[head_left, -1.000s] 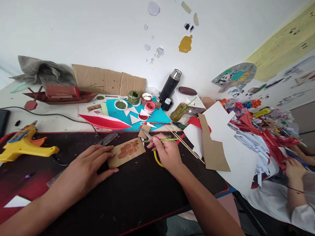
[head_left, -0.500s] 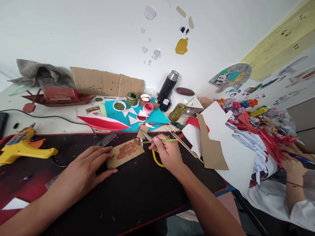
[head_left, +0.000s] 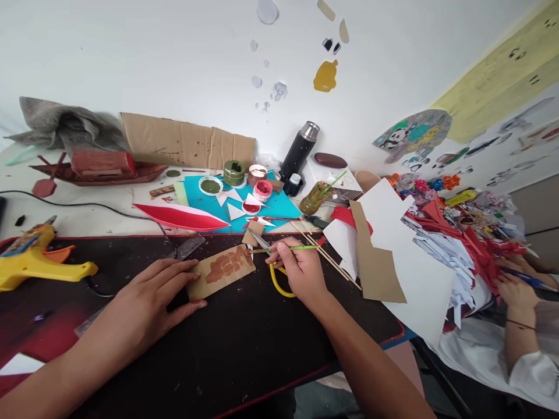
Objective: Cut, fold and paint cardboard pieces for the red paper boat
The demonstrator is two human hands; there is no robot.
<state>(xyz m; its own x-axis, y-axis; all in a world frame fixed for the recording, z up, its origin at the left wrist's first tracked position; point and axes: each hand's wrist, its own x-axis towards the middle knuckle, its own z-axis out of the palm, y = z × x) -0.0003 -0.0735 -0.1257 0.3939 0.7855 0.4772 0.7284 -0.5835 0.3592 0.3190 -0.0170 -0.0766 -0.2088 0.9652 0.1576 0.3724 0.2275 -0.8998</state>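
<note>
My right hand point(head_left: 301, 270) pinches a thin green paintbrush point(head_left: 305, 248), its tip at the right end of a small cardboard strip point(head_left: 203, 286). Brown paint covers the middle of the strip in uneven strokes. My left hand point(head_left: 151, 297) steadies the strip's left end, fingers at its upper edge and thumb at its lower edge. Yellow-handled scissors point(head_left: 274, 282) lie partly under my right hand. Their blades rest by a small cardboard scrap point(head_left: 253, 233). Open paint jars, green point(head_left: 234, 174) and pink-red point(head_left: 262, 190), stand beyond on a blue sheet point(head_left: 198, 195).
A yellow glue gun point(head_left: 48, 265) lies left. A brown model boat point(head_left: 100, 171) and a red paper boat shape point(head_left: 181, 218) sit behind. Right are wooden sticks point(head_left: 332, 258), cut cardboard point(head_left: 379, 273) and a murky brush jar point(head_left: 312, 201). Another person's hand point(head_left: 517, 291) is at far right.
The view has shifted slightly. The brush tip stays near the strip's right end, and both hands keep almost the same position. The painted patch looks nearly unchanged.
</note>
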